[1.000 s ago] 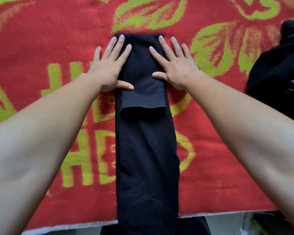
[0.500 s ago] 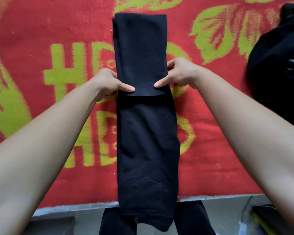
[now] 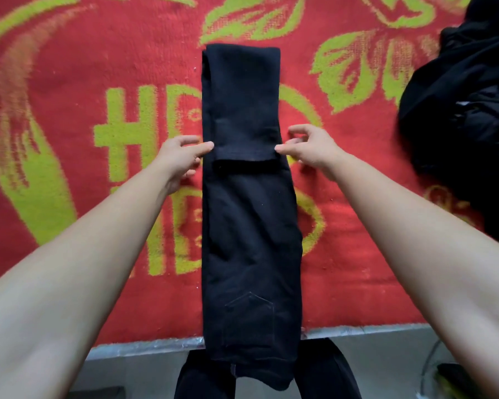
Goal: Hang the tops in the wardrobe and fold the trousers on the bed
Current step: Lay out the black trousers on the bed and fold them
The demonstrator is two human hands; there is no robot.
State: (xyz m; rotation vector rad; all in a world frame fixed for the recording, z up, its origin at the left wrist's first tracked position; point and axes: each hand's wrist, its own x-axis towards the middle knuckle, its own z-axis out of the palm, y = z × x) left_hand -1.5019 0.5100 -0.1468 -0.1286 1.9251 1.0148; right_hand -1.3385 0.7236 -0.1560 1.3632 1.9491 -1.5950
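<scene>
Two hands flank the trousers point(image 3: 248, 226), whose long axis runs away from me along the bed point(image 3: 69, 82). I see left hand point(image 3: 179, 152) and right hand point(image 3: 308, 148) each with a narrow grip, fingertips at the folded hem's edges.

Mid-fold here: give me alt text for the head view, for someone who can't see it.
Black trousers lie lengthwise on a red and green blanket, the far end folded back, left hand and right hand pinching the fold's corners. A dark clothes pile sits at right.
</scene>
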